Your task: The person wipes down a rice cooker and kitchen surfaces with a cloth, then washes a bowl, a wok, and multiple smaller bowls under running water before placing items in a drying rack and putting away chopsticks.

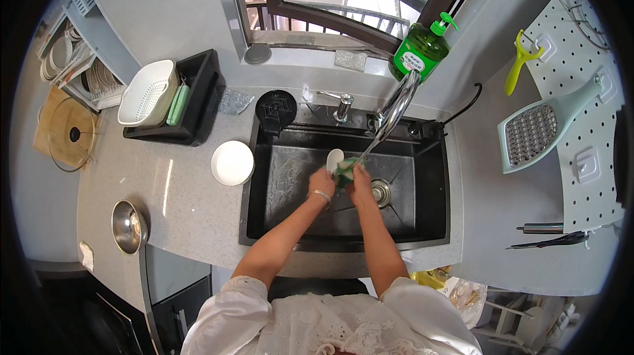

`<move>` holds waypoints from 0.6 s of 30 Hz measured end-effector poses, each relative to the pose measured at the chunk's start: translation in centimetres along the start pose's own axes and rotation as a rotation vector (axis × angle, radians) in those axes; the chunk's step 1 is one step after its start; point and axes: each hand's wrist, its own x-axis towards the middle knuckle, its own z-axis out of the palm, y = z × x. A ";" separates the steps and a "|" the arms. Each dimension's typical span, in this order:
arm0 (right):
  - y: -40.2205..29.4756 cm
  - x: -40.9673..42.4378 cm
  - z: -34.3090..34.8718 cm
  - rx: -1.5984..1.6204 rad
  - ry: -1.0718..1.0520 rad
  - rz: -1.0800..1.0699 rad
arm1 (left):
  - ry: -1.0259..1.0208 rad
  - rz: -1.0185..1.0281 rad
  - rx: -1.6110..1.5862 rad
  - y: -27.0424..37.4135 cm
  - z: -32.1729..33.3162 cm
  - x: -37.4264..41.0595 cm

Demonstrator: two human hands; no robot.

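Observation:
Over the black sink [277, 206], my left hand [322, 182] grips a white spoon [335, 157]. Its oval bowl points away from me and its handle is mostly hidden. A green scrubbing cloth or sponge [345, 170], blurred, is held in my right hand [360, 185] right beside the spoon. Both hands are close together, left of the drain strainer [380, 193]. The chrome faucet [398, 105] arches down to just above the green cloth. Whether water is running is hard to tell.
A white bowl [233, 163] stands by the sink's left rim, a steel bowl [130, 227] farther left. Behind are a black bin [198, 102] holding a white colander [148, 92], and a green soap bottle [421, 53]. A grater [532, 132] hangs at right.

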 end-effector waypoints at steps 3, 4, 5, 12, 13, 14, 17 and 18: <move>-3.5 -3.3 1.4 0.317 -0.336 0.337 | -0.065 -0.091 -0.193 -2.7 0.5 1.4; -4.0 -3.7 1.3 0.317 -0.420 0.367 | -0.091 -0.111 -0.304 -2.4 0.4 1.3; -4.2 -3.7 1.2 0.317 -0.505 0.398 | -0.135 -0.131 -0.313 -1.9 0.5 0.9; -2.8 -1.4 1.6 0.067 -0.257 0.182 | -0.252 0.294 -0.092 -3.4 2.7 -0.7; -2.9 -1.4 1.2 0.025 -0.203 0.177 | -0.356 0.181 -0.063 -2.3 1.6 -0.7; -3.0 -1.4 0.9 -0.018 -0.149 0.172 | -0.460 0.067 -0.033 -1.1 0.4 -0.1; -3.9 -2.1 0.9 -0.137 -0.020 0.134 | -0.421 -0.001 0.008 2.8 -3.6 0.6; -3.6 -1.8 0.7 -0.168 0.036 0.175 | -0.277 0.046 -0.057 2.3 -3.1 1.2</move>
